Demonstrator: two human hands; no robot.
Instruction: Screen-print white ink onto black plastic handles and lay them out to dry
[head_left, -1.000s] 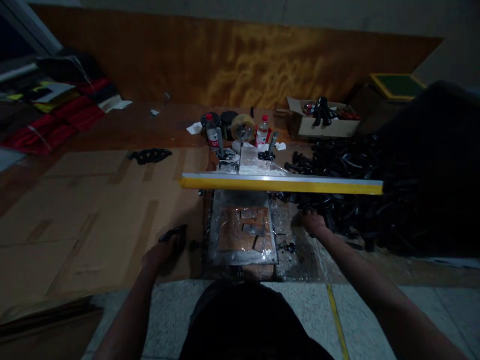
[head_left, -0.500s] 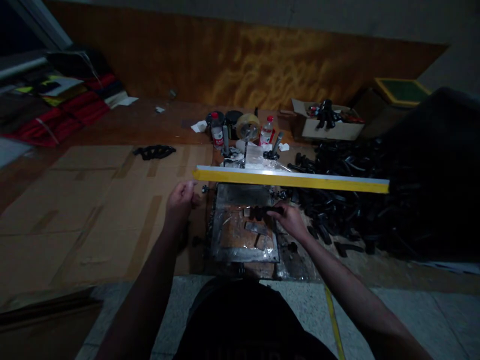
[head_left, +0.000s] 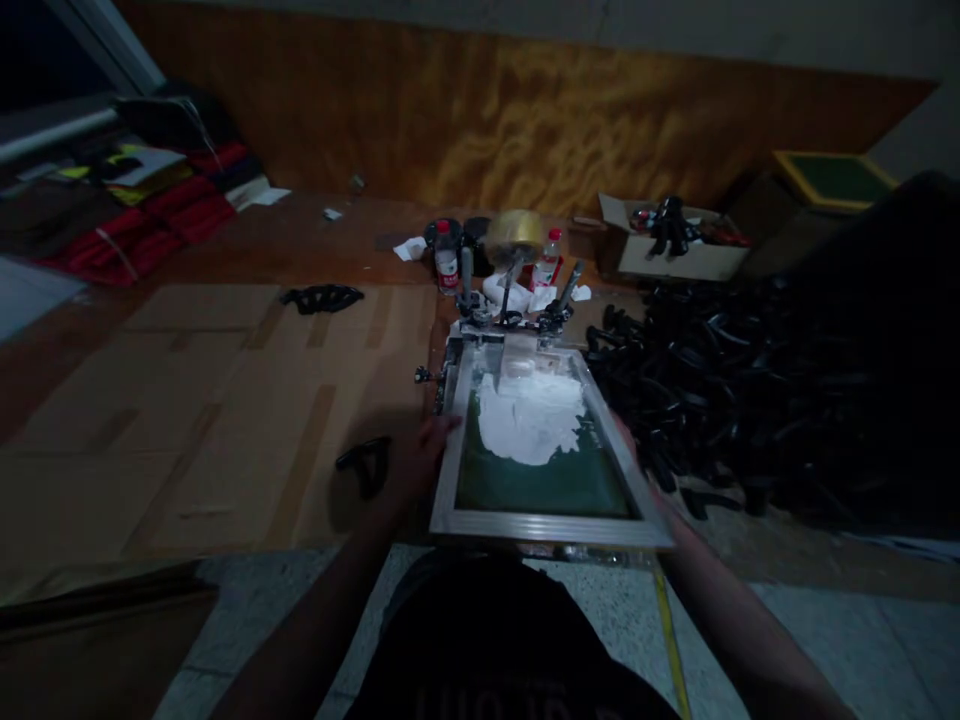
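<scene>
A metal screen frame [head_left: 551, 528] with green mesh extends over the work spot in front of me, white paste [head_left: 529, 425] spread on its upper half. My left hand [head_left: 436, 440] is closed at the frame's left side, fingertips on its edge. Against the right side is my right hand [head_left: 626, 438], its fingers mostly hidden by the frame. A black curved part [head_left: 367, 465] lies on the cardboard left of my left hand. Anything below the frame is hidden.
Cardboard [head_left: 247, 400] covers the left of the table, with another black part [head_left: 322, 298]. Bottles [head_left: 446, 262] and a tape roll [head_left: 514, 236] stand behind the frame. A heap of black parts [head_left: 697, 370] is at the right, below an open box [head_left: 679, 258].
The screen frame, seen edge-on before, has swung down and shows its face. Both hands moved to its sides. The black part held by my right hand is out of sight; one shows on the cardboard.
</scene>
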